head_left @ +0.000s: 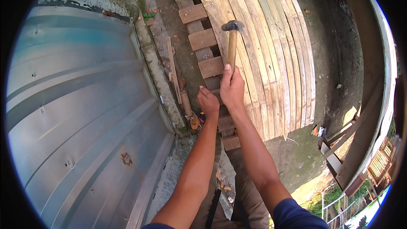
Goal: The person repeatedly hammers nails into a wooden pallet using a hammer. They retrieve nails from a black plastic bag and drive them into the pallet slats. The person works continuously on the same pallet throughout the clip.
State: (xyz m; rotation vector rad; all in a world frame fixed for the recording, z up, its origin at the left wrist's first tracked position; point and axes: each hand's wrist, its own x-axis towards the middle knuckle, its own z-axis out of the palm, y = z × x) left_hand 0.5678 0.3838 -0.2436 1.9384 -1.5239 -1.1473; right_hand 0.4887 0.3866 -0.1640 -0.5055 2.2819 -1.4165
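Note:
My right hand (232, 88) is wrapped round the wooden handle of a hammer (232, 51). Its dark metal head points away from me, over a platform of long pale wooden or bamboo slats (258, 38). Just left of it, my left hand (207, 101) is closed, with thumb and fingers pressed together. Whatever it pinches, if anything, is too small to make out. Both hands are by the platform's left edge, where short brown wooden blocks (210, 67) stick out in a row; some are hidden behind my hands and forearms.
A ribbed metal sheet wall (80, 101) stands on my left above a concrete ledge (154, 70). Between ledge and platform lie a thin wood strip (174, 70) and a short round wooden piece (186, 104). Dark bare ground (335, 59) runs along the platform's right side.

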